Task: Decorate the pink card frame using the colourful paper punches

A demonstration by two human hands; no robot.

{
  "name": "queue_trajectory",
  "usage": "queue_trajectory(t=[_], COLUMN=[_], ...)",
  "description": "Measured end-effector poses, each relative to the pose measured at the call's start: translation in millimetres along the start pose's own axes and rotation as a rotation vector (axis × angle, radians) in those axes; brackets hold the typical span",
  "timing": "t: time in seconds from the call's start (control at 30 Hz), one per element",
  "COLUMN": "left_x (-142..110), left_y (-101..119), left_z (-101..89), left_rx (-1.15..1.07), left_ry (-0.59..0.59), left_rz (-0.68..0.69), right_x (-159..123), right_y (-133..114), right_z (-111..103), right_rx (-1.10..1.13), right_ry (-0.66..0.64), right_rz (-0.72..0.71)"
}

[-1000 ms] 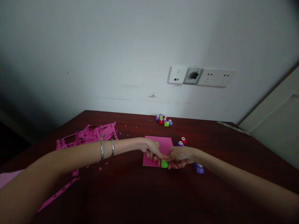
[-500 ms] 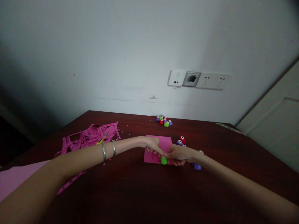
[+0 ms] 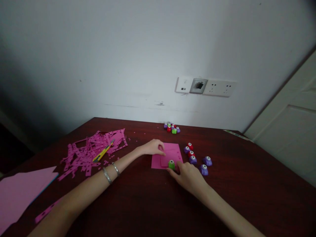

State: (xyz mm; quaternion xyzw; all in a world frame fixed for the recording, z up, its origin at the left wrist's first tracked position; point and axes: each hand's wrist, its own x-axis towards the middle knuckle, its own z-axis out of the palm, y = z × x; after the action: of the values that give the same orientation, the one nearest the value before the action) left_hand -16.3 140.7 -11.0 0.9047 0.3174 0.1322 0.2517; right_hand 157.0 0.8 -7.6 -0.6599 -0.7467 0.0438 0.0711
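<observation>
A green craft punch (image 3: pixel 171 164) with a round white top stands upright at the near edge of the pink paper (image 3: pixel 170 154). A smaller pink piece or fold lies over a larger pink sheet. My right hand (image 3: pixel 190 176) is closed at the punch's near right side, thumb in front of it and forefinger beside it. At the paper's upper left, my left hand (image 3: pixel 153 147) pinches its edge between curled thumb and fingers; some fingertips are hidden. Small punched marks show near the paper's right side.
Several purple and red craft punches (image 3: pixel 192 159) stand right of the paper; another cluster (image 3: pixel 172 127) sits near the wall. Pink paper scraps (image 3: pixel 91 149) lie at left with a yellow utility knife (image 3: pixel 103 151) on them. A stack of pink sheets (image 3: pixel 27 187) lies at the near left.
My hands were together over the green punch and have moved apart, the left towards the paper's upper left. The punch, partly covered before, now shows upright.
</observation>
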Motion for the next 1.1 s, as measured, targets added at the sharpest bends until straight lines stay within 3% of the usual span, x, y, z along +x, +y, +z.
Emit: queue_trajectory(t=[0.43,0.57,0.8,1.1], left_x=[4.5,4.4,4.6,6.0], left_y=[-14.5,-14.9,-13.0,-11.7], left_z=[12.4,9.4,5.1,4.8], left_rx=[-0.016,-0.044,-0.068,-0.083], left_ry=[-0.026,-0.056,-0.081,-0.079], left_rz=[-0.023,-0.023,-0.018,-0.03], right_x=[-7.8,-23.6,-45.2,-46.8], right_y=[-12.7,0.2,35.2,44.6], right_z=[-3.1,-6.0,-7.9,-1.9], right_rx=[-0.015,-0.007,-0.091,-0.203], right_ry=[0.026,0.034,0.012,0.023], right_rz=[-0.018,0.0,0.182,0.249])
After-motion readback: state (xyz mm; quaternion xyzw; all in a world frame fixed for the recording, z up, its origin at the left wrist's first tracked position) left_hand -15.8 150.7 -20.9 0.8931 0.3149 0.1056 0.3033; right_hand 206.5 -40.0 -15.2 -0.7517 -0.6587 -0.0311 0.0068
